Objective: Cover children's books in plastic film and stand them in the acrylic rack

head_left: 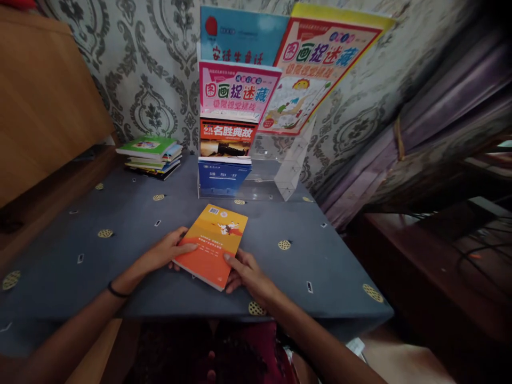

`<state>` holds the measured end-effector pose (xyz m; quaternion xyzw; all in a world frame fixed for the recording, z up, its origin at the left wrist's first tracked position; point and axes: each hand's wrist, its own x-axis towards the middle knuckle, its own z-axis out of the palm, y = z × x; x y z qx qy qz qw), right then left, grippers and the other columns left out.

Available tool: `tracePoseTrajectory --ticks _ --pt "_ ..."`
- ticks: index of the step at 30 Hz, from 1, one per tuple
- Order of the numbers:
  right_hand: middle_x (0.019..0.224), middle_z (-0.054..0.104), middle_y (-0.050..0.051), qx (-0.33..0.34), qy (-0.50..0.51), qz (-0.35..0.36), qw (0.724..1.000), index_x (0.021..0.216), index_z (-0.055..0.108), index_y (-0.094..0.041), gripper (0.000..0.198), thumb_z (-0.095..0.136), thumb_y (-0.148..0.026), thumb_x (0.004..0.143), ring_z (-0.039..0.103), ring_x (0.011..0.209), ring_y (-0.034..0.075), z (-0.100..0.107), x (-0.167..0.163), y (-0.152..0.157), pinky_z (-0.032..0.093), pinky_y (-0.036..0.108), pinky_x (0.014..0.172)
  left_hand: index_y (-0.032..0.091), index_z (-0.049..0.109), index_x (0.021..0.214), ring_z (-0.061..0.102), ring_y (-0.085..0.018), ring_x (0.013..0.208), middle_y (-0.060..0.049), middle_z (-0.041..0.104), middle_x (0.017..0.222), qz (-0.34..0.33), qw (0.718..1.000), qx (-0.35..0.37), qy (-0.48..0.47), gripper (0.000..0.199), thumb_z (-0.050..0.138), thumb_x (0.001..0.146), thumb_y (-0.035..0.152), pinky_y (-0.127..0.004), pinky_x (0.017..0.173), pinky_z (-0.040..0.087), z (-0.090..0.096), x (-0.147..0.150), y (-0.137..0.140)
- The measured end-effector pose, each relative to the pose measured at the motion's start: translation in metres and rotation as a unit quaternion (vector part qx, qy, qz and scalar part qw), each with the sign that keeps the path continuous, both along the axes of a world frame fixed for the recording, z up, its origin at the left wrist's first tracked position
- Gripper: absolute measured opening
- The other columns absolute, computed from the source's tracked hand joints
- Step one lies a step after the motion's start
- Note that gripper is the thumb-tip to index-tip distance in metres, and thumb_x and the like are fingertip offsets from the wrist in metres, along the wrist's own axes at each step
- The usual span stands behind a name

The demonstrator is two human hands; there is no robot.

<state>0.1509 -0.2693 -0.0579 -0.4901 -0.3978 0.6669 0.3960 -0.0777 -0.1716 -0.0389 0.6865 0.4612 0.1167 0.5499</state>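
An orange and yellow paperback book [214, 234] is held between both hands over the front part of the table. Its face toward me has a barcode near the far edge and small white figures, with the printing upside down. My left hand [174, 249] grips the book's left edge, thumb on top and fingers partly hidden below. On the lower right edge, my right hand [245, 271] is closed with its thumb on the cover. Beyond the book stands a clear acrylic rack [262, 189] holding several books, including a blue booklet [224, 180] at the lowest front level.
A stack of books [150, 154] lies at the back left, a green one on top. The table [132, 256] has a grey-blue patterned cloth. A wooden cabinet [44, 96] stands left. Purple curtains [384, 144] hang at the right, before patterned wallpaper.
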Motion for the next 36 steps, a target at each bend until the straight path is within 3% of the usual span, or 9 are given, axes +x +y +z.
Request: tracePoseTrajectory --ticks 4,6,8,11,13,16,20,27,36 --pt "0.059 0.065 -0.001 -0.053 -0.053 0.119 0.990 0.088 0.048 -0.021 0.056 0.065 -0.074 0.076 0.065 0.048 0.015 0.003 0.017 -0.007 0.048 0.023 0.044 0.022 0.044 0.126 0.059 -0.016 0.044 0.003 0.065 0.069 0.017 0.992 0.072 0.100 0.063 0.058 0.083 0.066 -0.025 0.040 0.042 0.004 -0.008 -0.003" --pt "0.055 0.062 -0.002 0.007 -0.154 0.148 0.977 0.077 0.049 -0.021 0.048 0.059 -0.068 0.084 0.060 0.043 0.013 0.012 0.022 -0.008 0.045 0.022 0.042 0.023 0.054 0.114 0.063 -0.018 0.052 0.000 0.066 0.072 0.013 0.968 0.182 0.173 0.051 0.054 0.087 0.065 -0.027 0.048 0.045 0.010 -0.009 -0.009" --pt "0.057 0.063 -0.001 0.123 -0.262 0.129 0.948 0.071 0.053 -0.021 0.043 0.050 -0.056 0.095 0.059 0.045 0.012 0.024 0.019 -0.005 0.048 0.025 0.048 0.022 0.059 0.102 0.067 -0.023 0.064 -0.003 0.067 0.074 0.003 0.918 0.294 0.266 0.043 0.052 0.091 0.062 -0.028 0.055 0.046 0.016 -0.005 -0.017" --pt "0.091 0.076 0.006 0.299 -0.340 0.085 0.887 0.095 0.066 -0.020 0.031 0.044 -0.041 0.101 0.072 0.084 0.020 0.039 -0.003 0.008 0.058 0.036 0.080 0.019 0.061 0.104 0.069 -0.030 0.085 -0.011 0.070 0.091 -0.014 0.845 0.389 0.367 0.036 0.051 0.094 0.053 -0.032 0.061 0.048 0.020 0.001 -0.032" --pt "0.136 0.064 0.013 0.365 -0.351 0.122 0.853 0.132 0.058 -0.018 0.040 0.046 -0.042 0.102 0.060 0.127 0.024 0.043 -0.026 0.022 0.049 0.041 0.107 0.018 0.060 0.110 0.067 -0.031 0.096 -0.015 0.069 0.104 -0.031 0.829 0.414 0.375 0.029 0.048 0.097 0.041 -0.035 0.065 0.051 0.016 0.001 -0.039" --pt "0.160 0.034 0.021 0.361 -0.368 0.215 0.830 0.153 0.033 -0.008 0.069 0.044 -0.052 0.101 0.030 0.150 0.028 0.037 -0.057 0.045 0.034 0.046 0.120 0.018 0.057 0.125 0.065 -0.031 0.104 -0.016 0.067 0.114 -0.038 0.832 0.437 0.339 0.034 0.043 0.097 0.028 -0.038 0.071 0.054 0.002 -0.007 -0.043" --pt "0.161 0.030 0.024 0.355 -0.369 0.251 0.821 0.154 0.028 -0.001 0.082 0.040 -0.061 0.100 0.025 0.152 0.029 0.024 -0.075 0.070 0.026 0.044 0.124 0.021 0.057 0.130 0.063 -0.031 0.106 -0.013 0.065 0.115 -0.010 0.833 0.465 0.299 0.038 0.043 0.098 0.037 -0.037 0.070 0.055 -0.008 -0.015 -0.044" --pt "0.161 0.028 0.025 0.360 -0.439 0.179 0.803 0.154 0.029 0.001 0.089 0.027 -0.069 0.099 0.021 0.153 0.030 0.007 -0.058 0.094 0.022 0.046 0.125 0.017 0.064 0.121 0.062 -0.032 0.110 -0.012 0.064 0.111 -0.016 0.837 0.385 0.388 0.038 0.049 0.099 0.043 -0.038 0.069 0.056 0.010 -0.002 -0.049" --pt "0.162 0.025 0.025 0.334 -0.509 0.089 0.788 0.154 0.031 -0.002 0.078 0.031 -0.059 0.102 0.020 0.153 0.032 -0.016 -0.010 0.107 0.022 0.053 0.124 0.017 0.055 0.138 0.062 -0.031 0.112 -0.012 0.065 0.116 -0.016 0.825 0.420 0.379 0.051 0.048 0.099 0.050 -0.039 0.075 0.057 0.003 -0.009 -0.048"
